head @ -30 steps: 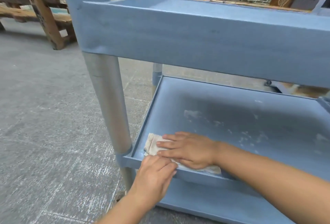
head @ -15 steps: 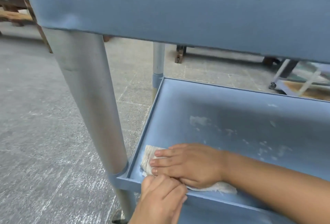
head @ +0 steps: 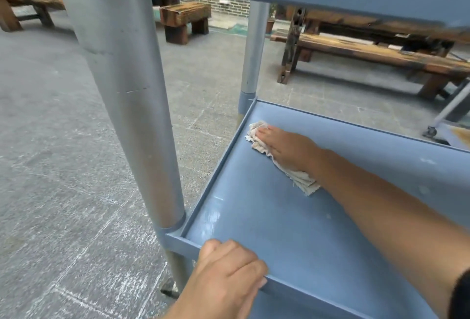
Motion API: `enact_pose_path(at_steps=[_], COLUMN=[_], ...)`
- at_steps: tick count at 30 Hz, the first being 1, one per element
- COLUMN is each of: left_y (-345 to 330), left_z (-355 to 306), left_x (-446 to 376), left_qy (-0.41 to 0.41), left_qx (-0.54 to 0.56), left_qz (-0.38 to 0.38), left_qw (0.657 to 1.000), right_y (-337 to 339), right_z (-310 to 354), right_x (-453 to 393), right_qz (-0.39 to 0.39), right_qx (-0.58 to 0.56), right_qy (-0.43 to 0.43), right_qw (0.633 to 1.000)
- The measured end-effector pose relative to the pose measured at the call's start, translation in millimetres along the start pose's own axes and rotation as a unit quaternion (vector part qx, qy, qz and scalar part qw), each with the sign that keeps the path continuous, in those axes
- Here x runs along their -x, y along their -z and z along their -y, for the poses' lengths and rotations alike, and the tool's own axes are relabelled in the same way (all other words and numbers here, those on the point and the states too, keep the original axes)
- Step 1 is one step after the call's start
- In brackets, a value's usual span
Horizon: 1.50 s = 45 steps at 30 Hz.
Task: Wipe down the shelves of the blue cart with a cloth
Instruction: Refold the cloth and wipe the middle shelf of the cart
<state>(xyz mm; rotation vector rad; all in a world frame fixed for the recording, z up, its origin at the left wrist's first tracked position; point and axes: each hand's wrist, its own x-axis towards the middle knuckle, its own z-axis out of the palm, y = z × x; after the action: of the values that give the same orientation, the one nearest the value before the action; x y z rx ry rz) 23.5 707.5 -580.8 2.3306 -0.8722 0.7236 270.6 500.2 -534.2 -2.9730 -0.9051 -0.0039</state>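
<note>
Right of centre in the frame, your right hand point(head: 287, 149) presses flat on the crumpled beige cloth point(head: 256, 138) near the blue cart's lower shelf point(head: 267, 217) far corner; your left hand point(head: 229, 278) curls over the front rim, probably steadying the cart.

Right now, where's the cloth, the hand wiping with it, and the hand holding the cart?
cloth point(head: 305, 183): head view, frayed end behind the wrist.
right hand point(head: 286, 149): head view, back of the hand.
left hand point(head: 229, 271): head view, knuckles on the shelf's front rim.
</note>
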Motion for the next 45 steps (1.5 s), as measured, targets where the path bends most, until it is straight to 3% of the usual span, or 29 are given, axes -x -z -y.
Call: enact_pose_path(at_steps=[3, 8, 10, 12, 16, 24, 31, 35, 39, 45], left_y=[5.5, 23.3, 15.9, 2.6, -24.8, -38.3, -42.1, -37.4, -35.4, -32.8], left_z=[-3.0, -5.9, 6.6, 26.0, 49.1, 51.3, 57.0, 58.2, 56.7, 52.5], left_x=[-4.7, -47.9, -76.5, -102.0, -108.1, -97.0, -97.0, -94.2, -95.6, -98.4], left_qy=[0.018, 0.127, 0.167, 0.166, 0.191, 0.176, 0.183, 0.188, 0.185, 0.178], left_qx=[0.009, -0.008, -0.008, -0.076, -0.126, -0.167, -0.168, -0.176, -0.183, -0.198], left_qz=[0.040, 0.214, 0.219, 0.232, 0.315, 0.346, 0.347, 0.347, 0.349, 0.356], left_qw=[0.999, 0.968, 0.961, 0.955, 0.921, 0.906, 0.904, 0.902, 0.900, 0.896], right_y=[-2.7, -8.5, -6.3, -4.1, -5.7, -5.9, -6.7, -3.4, 7.2, 18.0], right_z=[-12.4, -9.9, -10.0, -7.2, -3.4, -6.2, -30.7, -52.7, -111.9, -165.6], right_x=[-7.8, -7.9, -6.0, -3.4, 0.5, -15.7, -22.8, 9.7, 110.8, 259.9], right_qz=[0.007, 0.004, -0.011, -0.016, 0.010, -0.023, 0.011, -0.030, -0.024, -0.005], right_qx=[-0.019, 0.006, 0.022, -0.008, -0.027, -0.021, -0.029, -0.052, 0.020, 0.061], right_qy=[-0.053, -0.063, -0.032, -0.005, 0.019, -0.040, -0.212, -0.296, -0.355, -0.513], right_qw=[0.998, 0.998, 0.999, 1.000, 0.999, 0.999, 0.977, 0.953, 0.934, 0.856])
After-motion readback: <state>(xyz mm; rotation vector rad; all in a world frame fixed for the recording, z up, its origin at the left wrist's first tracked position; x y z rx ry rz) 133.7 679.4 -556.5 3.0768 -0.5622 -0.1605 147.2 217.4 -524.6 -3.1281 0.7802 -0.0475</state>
